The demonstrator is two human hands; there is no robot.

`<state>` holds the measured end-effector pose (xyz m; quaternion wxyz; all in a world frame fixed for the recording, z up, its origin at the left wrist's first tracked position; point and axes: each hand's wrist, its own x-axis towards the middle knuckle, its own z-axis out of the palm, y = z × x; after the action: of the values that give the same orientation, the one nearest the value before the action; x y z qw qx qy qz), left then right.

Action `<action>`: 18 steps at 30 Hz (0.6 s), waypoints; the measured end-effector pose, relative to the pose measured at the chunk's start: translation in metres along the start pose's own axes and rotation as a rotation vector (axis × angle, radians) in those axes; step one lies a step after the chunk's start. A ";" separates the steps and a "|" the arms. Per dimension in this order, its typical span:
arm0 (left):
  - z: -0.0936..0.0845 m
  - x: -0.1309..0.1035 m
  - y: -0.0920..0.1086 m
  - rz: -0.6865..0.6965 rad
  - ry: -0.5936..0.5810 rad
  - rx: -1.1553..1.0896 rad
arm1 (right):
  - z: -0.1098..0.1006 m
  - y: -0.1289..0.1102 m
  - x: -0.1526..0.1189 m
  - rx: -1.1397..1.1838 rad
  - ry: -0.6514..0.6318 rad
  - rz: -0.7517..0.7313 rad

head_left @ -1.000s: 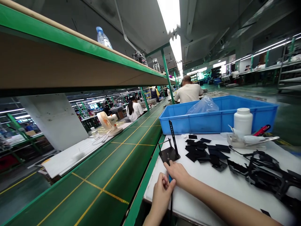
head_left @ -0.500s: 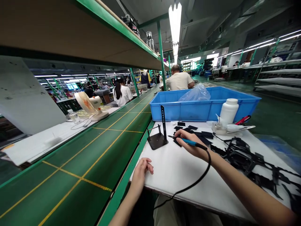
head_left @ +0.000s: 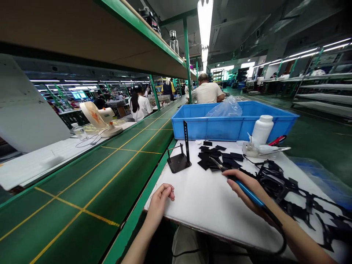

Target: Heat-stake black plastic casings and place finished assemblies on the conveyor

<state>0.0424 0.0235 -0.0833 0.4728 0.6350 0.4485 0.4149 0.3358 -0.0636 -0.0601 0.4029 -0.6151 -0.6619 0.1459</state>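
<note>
My right hand (head_left: 247,187) is closed around the blue handle of a soldering iron (head_left: 257,200). The metal tip points forward over a scatter of small black square pieces (head_left: 207,159); whether it touches them I cannot tell. Its black cable trails back below the table edge. My left hand (head_left: 161,198) rests at the near left corner of the white table, fingers curled in with the thumb against them, and nothing shows in it. Beyond it stands a black metal stand (head_left: 179,163) with a flat base, a tall slotted upright and a low crossbar.
A blue bin (head_left: 203,128) holding a clear plastic bag (head_left: 227,108) spans the table's back. A white bottle (head_left: 262,129) and red-handled tool (head_left: 277,140) sit at right. Black frame-like parts (head_left: 277,183) cover the right side. A green conveyor (head_left: 110,176) runs along the left.
My right hand has drawn back and right from beside the black stand, turning the iron so its tip points forward over the black pieces. My left fingers have curled in more. The view has shifted slightly.
</note>
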 end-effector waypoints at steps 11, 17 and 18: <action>-0.004 -0.007 -0.027 0.028 0.236 -0.145 | 0.030 0.015 -0.040 0.162 0.119 0.092; -0.001 -0.012 -0.017 0.045 0.195 -0.017 | 0.040 0.011 -0.045 0.190 0.167 0.048; -0.002 -0.012 -0.017 0.044 0.192 -0.017 | 0.042 0.009 -0.046 0.192 0.205 0.050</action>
<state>0.0346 0.0152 -0.1005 0.4237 0.5981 0.4742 0.4878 0.3087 -0.0915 -0.1090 0.5215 -0.6018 -0.5847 0.1549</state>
